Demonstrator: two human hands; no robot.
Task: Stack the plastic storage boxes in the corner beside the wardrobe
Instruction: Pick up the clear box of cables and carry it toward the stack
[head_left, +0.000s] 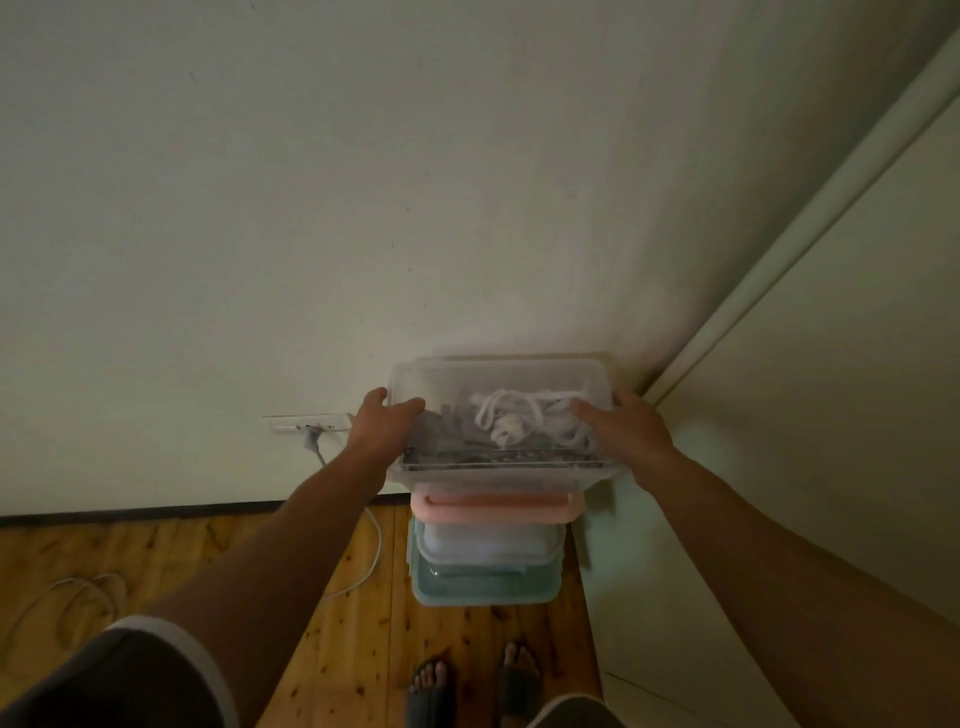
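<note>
A clear plastic storage box (498, 379) with white cords inside sits on top of a stack in the corner. Under it I see a pink-lidded box (493, 506), then a clear box (488, 548), then a teal-lidded box (483, 584) on the floor. My left hand (382, 421) grips the top box's left end, thumb over the lid. At the box's right end my right hand (621, 423) holds on, thumb across the lid. The wardrobe (805, 415) stands just to the right of the stack.
A white wall (363, 208) is straight behind the stack. A wall socket (306, 423) with a plug sits left of the stack, and its white cable (374, 545) trails over the wooden floor (156, 561). My feet in sandals (472, 680) stand just before the stack.
</note>
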